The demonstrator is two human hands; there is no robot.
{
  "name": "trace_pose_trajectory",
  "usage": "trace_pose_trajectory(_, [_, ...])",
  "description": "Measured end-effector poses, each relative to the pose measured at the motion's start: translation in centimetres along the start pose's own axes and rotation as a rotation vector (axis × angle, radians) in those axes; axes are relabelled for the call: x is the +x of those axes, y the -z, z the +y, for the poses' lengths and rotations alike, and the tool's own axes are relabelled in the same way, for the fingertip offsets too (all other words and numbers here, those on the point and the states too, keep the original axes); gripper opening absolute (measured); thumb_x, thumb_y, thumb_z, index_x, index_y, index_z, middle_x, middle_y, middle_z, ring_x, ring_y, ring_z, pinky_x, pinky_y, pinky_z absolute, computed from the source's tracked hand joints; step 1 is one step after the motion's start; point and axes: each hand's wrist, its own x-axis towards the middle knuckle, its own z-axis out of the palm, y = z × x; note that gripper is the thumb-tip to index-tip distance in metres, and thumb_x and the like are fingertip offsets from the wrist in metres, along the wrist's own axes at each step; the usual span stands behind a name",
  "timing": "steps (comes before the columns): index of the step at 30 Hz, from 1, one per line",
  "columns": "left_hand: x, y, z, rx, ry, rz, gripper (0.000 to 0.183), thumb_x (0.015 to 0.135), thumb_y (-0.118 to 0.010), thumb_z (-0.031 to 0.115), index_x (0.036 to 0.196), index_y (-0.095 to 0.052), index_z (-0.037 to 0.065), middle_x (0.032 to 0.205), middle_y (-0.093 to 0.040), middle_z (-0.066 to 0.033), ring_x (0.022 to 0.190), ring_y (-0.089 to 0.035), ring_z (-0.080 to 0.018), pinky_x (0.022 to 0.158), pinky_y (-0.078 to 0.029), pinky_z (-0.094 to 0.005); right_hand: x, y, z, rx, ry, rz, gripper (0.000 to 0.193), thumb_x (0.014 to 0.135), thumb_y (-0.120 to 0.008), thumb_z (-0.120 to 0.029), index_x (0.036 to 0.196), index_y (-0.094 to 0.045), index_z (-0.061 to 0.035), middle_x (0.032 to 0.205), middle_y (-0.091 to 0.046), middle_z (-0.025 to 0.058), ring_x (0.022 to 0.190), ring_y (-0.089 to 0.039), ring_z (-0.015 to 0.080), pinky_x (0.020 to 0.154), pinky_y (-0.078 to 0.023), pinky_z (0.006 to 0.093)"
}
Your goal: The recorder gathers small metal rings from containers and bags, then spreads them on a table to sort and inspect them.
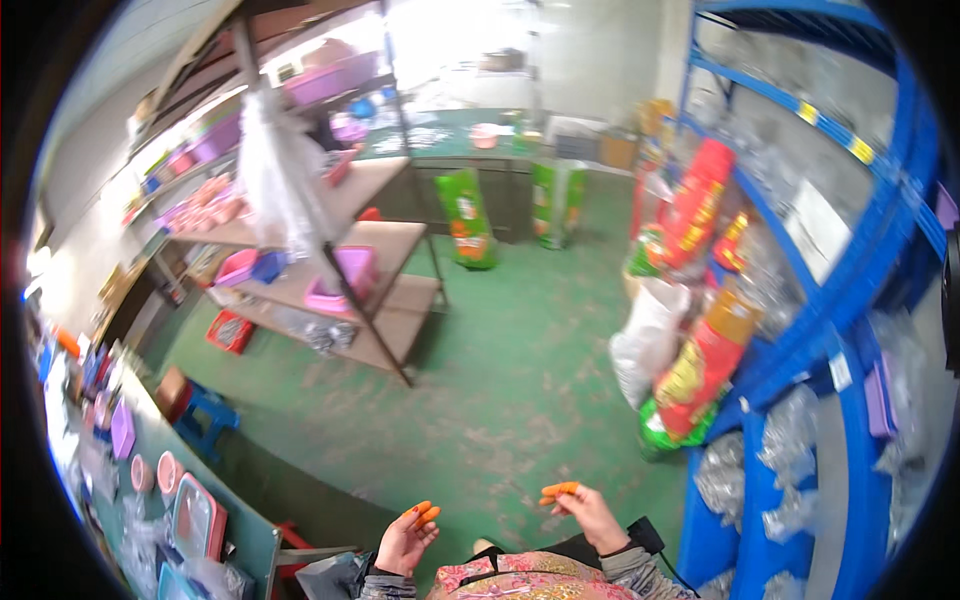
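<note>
Both hands hang in front of my body above the green floor, well apart from each other. My left hand (402, 542) has its palm turned up and its fingers loosely bent and apart, with orange finger covers (420, 513) on some fingertips. Nothing shows in it. My right hand (592, 517) points inward with its fingers loosely stretched, also with orange finger covers (560, 490) on the tips. No object is visible in that hand either. A flowered apron (530, 575) covers my front between the forearms.
Blue shelving (800, 300) with clear plastic bags runs along the right; red, green and white sacks (700, 350) lean against it. A worktable (255, 550) with pink trays stands at left, beside a blue stool (208, 418). Ahead are a brown-shelved rack (390, 235) and two green bags (465, 220).
</note>
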Motion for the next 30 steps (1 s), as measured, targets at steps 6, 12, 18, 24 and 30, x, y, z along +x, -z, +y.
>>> trace_pose_trajectory(6, [-1.1,9.6,6.6,-0.235,-0.144,0.139,0.028,0.093,-0.053,0.020,0.117,-0.057,0.005,0.110,-0.064,-0.0122,0.084,-0.059,-0.0205,0.084,-0.049,-0.0377,10.1,-10.8,-1.1,-0.143,-0.179,-0.323,0.026,0.096,-0.050,-0.014,0.115,-0.061,-0.0007,0.106,-0.066,0.0072,0.087,-0.059,0.0099,0.077,-0.047,0.0235])
trace_pose_trajectory(12, [0.3,13.4,9.1,-0.515,-0.176,0.283,0.028,0.095,-0.052,0.013,0.121,-0.060,0.006,0.117,-0.064,-0.0089,0.088,-0.063,-0.0160,0.085,-0.050,-0.0333,21.9,-16.9,0.5,-0.176,-0.298,-0.462,0.027,0.097,-0.048,-0.016,0.117,-0.061,-0.0021,0.104,-0.067,0.0048,0.080,-0.056,0.0068,0.073,-0.044,0.0206])
trace_pose_trajectory(18, [4.8,16.4,17.2,-0.572,-0.264,0.352,0.027,0.092,-0.057,0.013,0.119,-0.061,0.007,0.110,-0.067,-0.0061,0.082,-0.060,-0.0145,0.084,-0.049,-0.0328,34.4,-26.8,0.3,-0.232,-0.301,-0.730,0.028,0.098,-0.048,-0.020,0.115,-0.062,-0.0038,0.107,-0.066,0.0039,0.080,-0.057,0.0094,0.073,-0.045,0.0231])
trace_pose_trajectory(24, [9.7,14.6,28.3,-0.548,-0.445,0.448,0.033,0.095,-0.050,0.017,0.125,-0.056,0.006,0.120,-0.062,-0.0049,0.092,-0.057,-0.0138,0.089,-0.046,-0.0318,46.2,-38.8,-2.4,-0.445,-0.239,-0.985,0.025,0.097,-0.049,-0.018,0.114,-0.061,-0.0033,0.105,-0.066,0.0044,0.083,-0.058,0.0096,0.074,-0.045,0.0235])
trace_pose_trajectory(30, [13.1,17.8,34.0,-0.696,-0.571,0.393,0.035,0.096,-0.046,0.018,0.128,-0.053,0.006,0.125,-0.059,-0.0060,0.105,-0.056,-0.0170,0.096,-0.042,-0.0342,52.7,-49.7,-3.2,-0.599,-0.294,-1.156,0.027,0.097,-0.049,-0.016,0.119,-0.059,-0.0026,0.107,-0.066,0.0050,0.088,-0.056,0.0079,0.076,-0.045,0.0222])
